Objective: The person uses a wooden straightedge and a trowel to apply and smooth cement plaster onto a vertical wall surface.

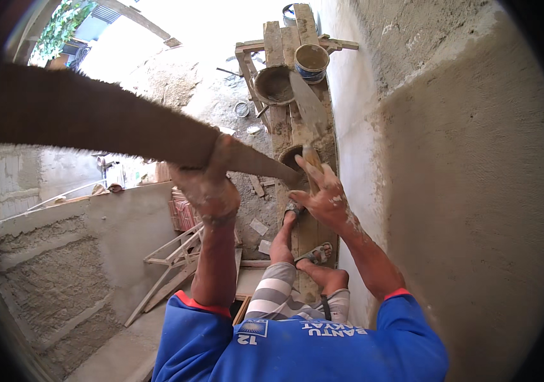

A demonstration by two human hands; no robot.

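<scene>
My left hand [208, 184] grips a long, dirty, straight board [81, 118] that stretches from the upper left toward the centre. My right hand [320, 194] holds a trowel by its wooden handle, with the pale, mortar-smeared blade [310, 105] pointing up and away from me. Both hands are coated in plaster. Behind the board's narrow-looking end is a round mortar tub [290, 153], partly hidden. Farther along the plank walkway [307, 248], where my sandalled feet rest, sit a second mortar tub [274, 86] and a blue bucket [311, 70].
A plastered wall [450, 191] runs close along my right. Wooden trestle supports [244, 63] hold the planks. Below left are a low rough wall [55, 280], leaning timber frames [167, 261], stacked reddish pieces [183, 210] and scattered offcuts on the ground. A small container [241, 109] stands beside the trestle.
</scene>
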